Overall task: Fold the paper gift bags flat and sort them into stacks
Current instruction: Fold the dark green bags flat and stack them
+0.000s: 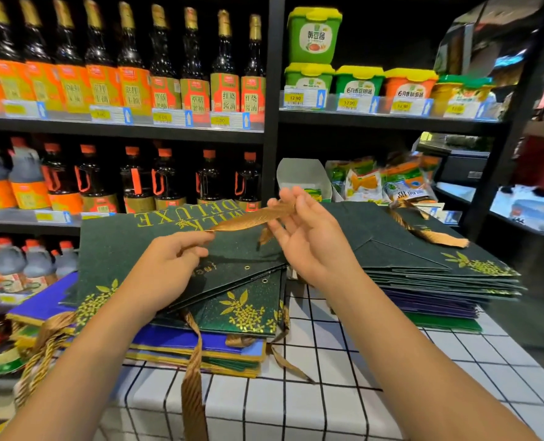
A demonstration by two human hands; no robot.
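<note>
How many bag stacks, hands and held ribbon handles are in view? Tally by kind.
Bag stacks: 2, left stack and right stack
Hands: 2, left hand and right hand
Held ribbon handle: 1, pinched between both hands
Total: 5

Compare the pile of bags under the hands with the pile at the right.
The left pile mixes blue and green bags lying askew, ribbons trailing over the table edge; the right pile is squared, green above purple. The left hand rests on the left pile; nothing touches the right. Both have a green gold-flowered bag on top.
</note>
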